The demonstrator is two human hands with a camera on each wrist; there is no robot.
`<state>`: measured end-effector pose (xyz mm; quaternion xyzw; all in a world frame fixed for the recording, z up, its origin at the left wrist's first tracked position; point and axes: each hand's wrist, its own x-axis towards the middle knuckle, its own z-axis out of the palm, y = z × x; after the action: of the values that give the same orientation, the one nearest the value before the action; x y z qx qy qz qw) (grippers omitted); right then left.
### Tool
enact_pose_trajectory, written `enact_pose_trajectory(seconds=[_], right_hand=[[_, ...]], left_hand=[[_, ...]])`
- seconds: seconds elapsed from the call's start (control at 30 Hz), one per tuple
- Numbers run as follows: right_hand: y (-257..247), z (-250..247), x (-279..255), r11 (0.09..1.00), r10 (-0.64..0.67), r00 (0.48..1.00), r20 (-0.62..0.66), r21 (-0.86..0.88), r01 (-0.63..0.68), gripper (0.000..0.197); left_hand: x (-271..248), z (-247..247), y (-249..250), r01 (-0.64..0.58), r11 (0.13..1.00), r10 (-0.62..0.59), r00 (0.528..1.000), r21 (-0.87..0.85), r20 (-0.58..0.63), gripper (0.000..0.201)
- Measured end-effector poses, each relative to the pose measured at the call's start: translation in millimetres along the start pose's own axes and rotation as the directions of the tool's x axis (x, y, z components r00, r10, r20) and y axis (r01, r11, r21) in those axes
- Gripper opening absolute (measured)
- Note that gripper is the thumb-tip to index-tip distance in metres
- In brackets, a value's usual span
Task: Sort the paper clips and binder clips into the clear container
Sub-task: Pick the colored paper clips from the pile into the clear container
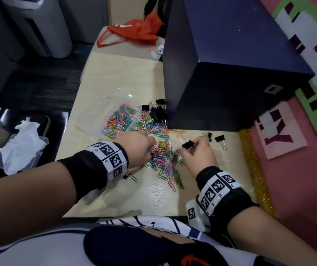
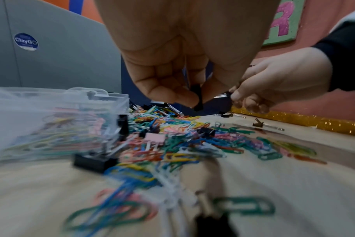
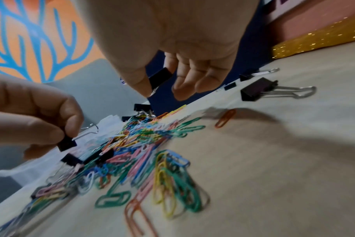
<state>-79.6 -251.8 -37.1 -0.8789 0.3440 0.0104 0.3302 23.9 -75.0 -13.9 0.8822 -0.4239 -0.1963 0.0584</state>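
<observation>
1. A heap of small coloured wire paper clips (image 1: 161, 150) is lying at the centre of the head view, spreading across the pale wooden tabletop (image 1: 201, 189) between the two hands.
2. The clear plastic container (image 1: 113, 114) is sitting just left of and above the heap, already holding many coloured paper clips.
3. A cluster of black metal binder clips (image 1: 158, 112) is resting at the upper edge of the heap, just beside the container's right side and close to the dark navy box (image 1: 230, 64) filling the upper right of the frame.
4. The left hand (image 1: 138, 148) is hovering over the heap's left side, its fingertips (image 2: 184, 97) pinching a small black binder clip (image 2: 198, 99).
5. The right hand (image 1: 198, 152) is hovering over the heap's right side, thumb and forefinger pinching another black binder clip (image 1: 188, 144) while the remaining fingers (image 3: 195, 80) are hanging loosely.
6. Two more black binder clips with silver handles (image 1: 220, 140) are lying apart on the tabletop, right of the right hand.
7. A red fabric bag (image 1: 134, 31) is lying at the top centre, at the table's far end.
8. Crumpled white tissue (image 1: 22, 143) is lying at the left edge, off the table.
</observation>
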Motion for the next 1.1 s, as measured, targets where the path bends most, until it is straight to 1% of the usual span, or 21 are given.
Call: enact_pose_trajectory(seconds=[0.03, 0.1, 0.17, 0.2, 0.27, 0.3, 0.37, 0.43, 0.5, 0.57, 0.6, 0.7, 0.73, 0.8, 0.87, 0.9, 0.97, 1.0, 1.03, 1.07, 1.1], right_hand=[[4, -3, 3, 0.999, 0.040, 0.998, -0.042, 0.033, -0.039, 0.036], [9, -10, 9, 0.989, 0.114, 0.985, -0.131, 0.112, -0.100, 0.040], [12, -17, 14, 0.979, 0.173, 0.965, -0.197, 0.146, -0.146, 0.049], [13, -19, 16, 0.979, 0.186, 0.959, -0.215, 0.120, -0.163, 0.053], [16, -21, 16, 0.986, 0.166, 0.965, -0.205, 0.033, -0.163, 0.052], [17, -20, 17, 0.990, 0.134, 0.976, -0.171, -0.010, -0.138, 0.046], [19, -17, 16, 0.993, 0.074, 0.996, -0.053, -0.090, -0.079, 0.031], [18, -13, 14, 0.979, 0.054, 0.997, 0.061, -0.200, -0.041, 0.023], [15, -6, 12, 0.944, 0.078, 0.984, 0.163, -0.328, -0.021, 0.027], [12, -1, 9, 0.913, 0.093, 0.963, 0.254, -0.408, 0.020, 0.033], [10, 2, 8, 0.909, 0.077, 0.954, 0.290, -0.413, 0.052, 0.035], [2, 5, 8, 0.911, -0.033, 0.927, 0.373, -0.371, 0.181, 0.035], [-2, 5, 9, 0.911, -0.062, 0.921, 0.384, -0.356, 0.210, 0.035], [-8, 2, 13, 0.919, -0.068, 0.930, 0.361, -0.340, 0.199, 0.033], [-14, -3, 16, 0.898, -0.015, 0.938, 0.347, -0.407, 0.165, 0.029], [-17, -6, 16, 0.852, 0.037, 0.920, 0.389, -0.493, 0.175, 0.028], [-25, -9, 11, 0.711, 0.162, 0.843, 0.513, -0.653, 0.261, 0.030], [-28, -8, 6, 0.656, 0.215, 0.800, 0.559, -0.690, 0.306, 0.033], [-30, -6, 2, 0.634, 0.245, 0.772, 0.587, -0.699, 0.330, 0.036], [-30, -3, 0, 0.637, 0.248, 0.763, 0.597, -0.694, 0.336, 0.037], [-29, 0, -1, 0.655, 0.223, 0.773, 0.594, -0.678, 0.332, 0.038]], left_hand=[[4, 1, 4, -0.010, 0.999, 0.009, 1.000, -0.036, -0.018, 0.014], [14, 0, 14, -0.039, 0.992, 0.027, 0.995, -0.122, -0.101, 0.024], [23, -5, 24, -0.076, 0.973, 0.039, 0.984, -0.217, -0.171, 0.039], [27, -8, 28, -0.087, 0.966, 0.045, 0.983, -0.243, -0.176, 0.043], [33, -9, 29, -0.075, 0.977, 0.050, 0.991, -0.199, -0.125, 0.038], [34, -7, 27, -0.059, 0.991, 0.050, 0.996, -0.123, -0.072, 0.031], [31, -2, 21, -0.020, 0.998, 0.015, 0.997, 0.063, 0.081, 0.019], [26, 4, 16, 0.011, 0.983, -0.047, 0.981, 0.186, 0.191, 0.022], [22, 9, 12, 0.034, 0.975, -0.083, 0.972, 0.219, 0.219, 0.029], [21, 13, 10, 0.031, 0.976, -0.078, 0.974, 0.216, 0.212, 0.028], [21, 15, 10, 0.025, 0.977, -0.069, 0.977, 0.212, 0.201, 0.025], [22, 18, 8, 0.015, 0.977, -0.051, 0.984, 0.212, 0.168, 0.021], [22, 19, 8, 0.016, 0.978, -0.050, 0.986, 0.207, 0.161, 0.021], [21, 20, 5, 0.032, 0.982, -0.061, 0.986, 0.186, 0.154, 0.022], [20, 19, 2, 0.052, 0.986, -0.076, 0.986, 0.156, 0.150, 0.022], [19, 18, 0, 0.057, 0.987, -0.078, 0.987, 0.148, 0.139, 0.021], [18, 16, -4, 0.059, 0.989, -0.074, 0.991, 0.139, 0.108, 0.020], [18, 14, -5, 0.060, 0.990, -0.072, 0.993, 0.124, 0.095, 0.019], [17, 13, -6, 0.061, 0.993, -0.069, 0.994, 0.099, 0.081, 0.017], [18, 12, -8, 0.060, 0.996, -0.064, 0.996, 0.068, 0.064, 0.015], [18, 11, -9, 0.058, 0.998, -0.059, 0.997, 0.036, 0.041, 0.013]])
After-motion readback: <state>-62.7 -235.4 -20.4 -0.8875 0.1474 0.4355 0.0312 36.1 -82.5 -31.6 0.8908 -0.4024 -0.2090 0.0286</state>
